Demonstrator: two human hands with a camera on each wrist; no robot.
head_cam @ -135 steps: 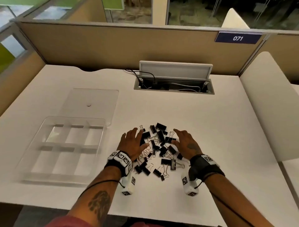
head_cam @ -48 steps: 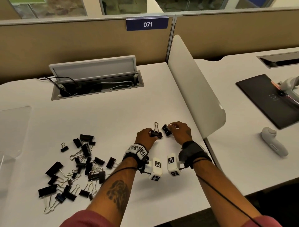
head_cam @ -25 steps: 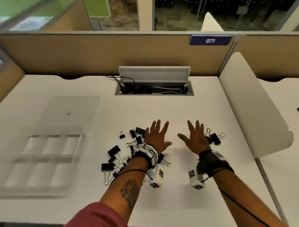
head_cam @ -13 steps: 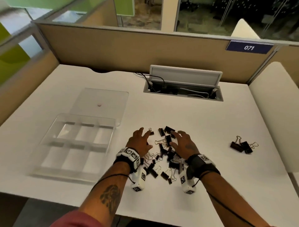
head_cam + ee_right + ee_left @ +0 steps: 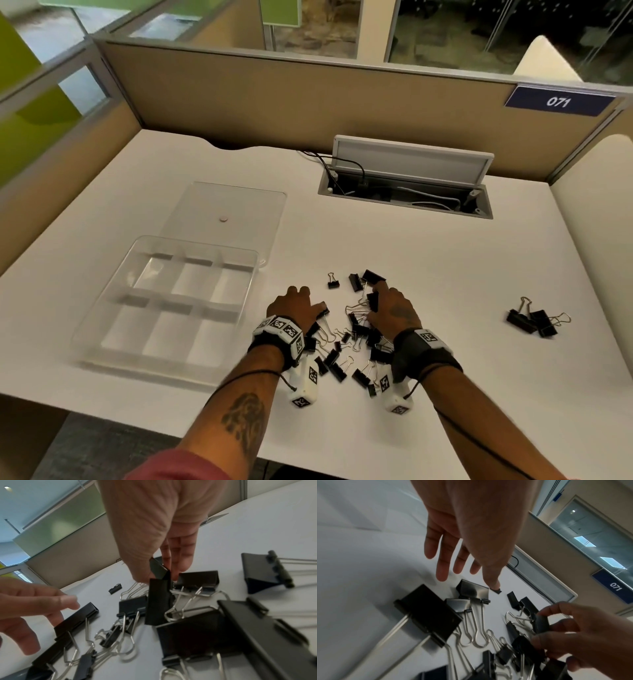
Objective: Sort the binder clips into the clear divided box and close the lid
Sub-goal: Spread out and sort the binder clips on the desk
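Several black binder clips [image 5: 346,339] lie heaped on the white desk between my hands. My left hand [image 5: 308,301] hovers over the heap's left side with straight fingers [image 5: 441,572], holding nothing. My right hand [image 5: 376,298] pinches one black binder clip [image 5: 158,569] between thumb and fingers at the heap's far right. The clear divided box [image 5: 102,329] sits to the left with nothing in its compartments. Its lid [image 5: 239,205] lies flat behind it. Two larger clips [image 5: 534,322] lie apart at the right.
An open cable hatch [image 5: 404,192] with wires sits in the desk's back middle. Tan partition walls [image 5: 308,102] bound the back and left. A white curved divider [image 5: 596,240] stands along the right edge. Bare desk lies between the heap and the two set-aside clips.
Two clips were laid down apart at the right and both hands came back to the heap. Since half a second ago my right fingers have closed on a clip; my left hand stays spread.
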